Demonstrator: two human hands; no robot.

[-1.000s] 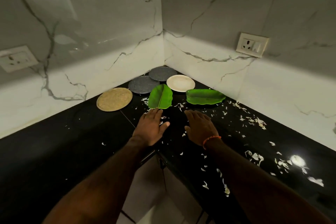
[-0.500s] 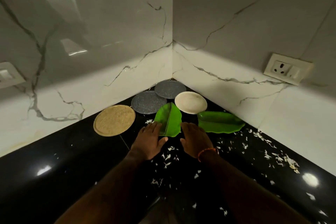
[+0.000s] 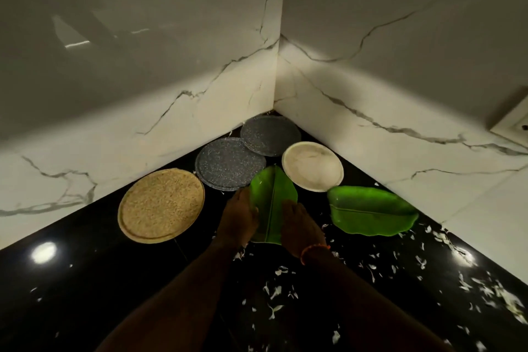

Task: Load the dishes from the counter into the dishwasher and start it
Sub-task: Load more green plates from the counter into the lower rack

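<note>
**Item: green leaf-shaped plate, near centre of counter corner**

Leaf plate lies flat on the black counter, flanked by both hands. Left hand touches its left rim, right hand its right; whether the fingers have closed on it cannot be told. Probably light, rigid, glossy, so likely slippery: take by opposite edges. Beyond: white plate, two speckled grey plates, woven round mat, second leaf plate. White scraps litter the near right.

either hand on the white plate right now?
No, both the left hand and the right hand are at the sides of the near green leaf plate, while the white plate lies untouched behind it.
</note>
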